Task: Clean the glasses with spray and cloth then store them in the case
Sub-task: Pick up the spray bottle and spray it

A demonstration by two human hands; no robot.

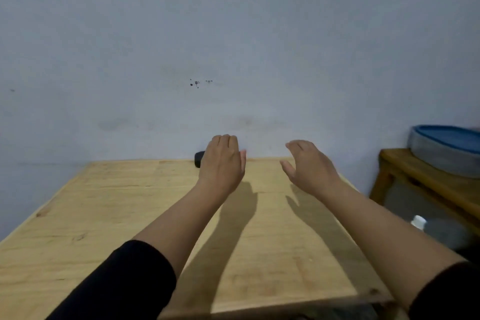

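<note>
Left hand (221, 161), fingers bent downward over the far tabletop (130, 202) edge at 12 o'clock; whether it grips anything cannot be told. A dark object (199, 159), probably the case, protrudes from behind it at its 9 o'clock, long axis apparently parallel to the wall, mostly hidden. Right hand (309, 163), fingers relaxed and holding nothing, hovers well apart at 3 o'clock. The left hand is nearer. Glasses, spray and cloth not visible.
</note>
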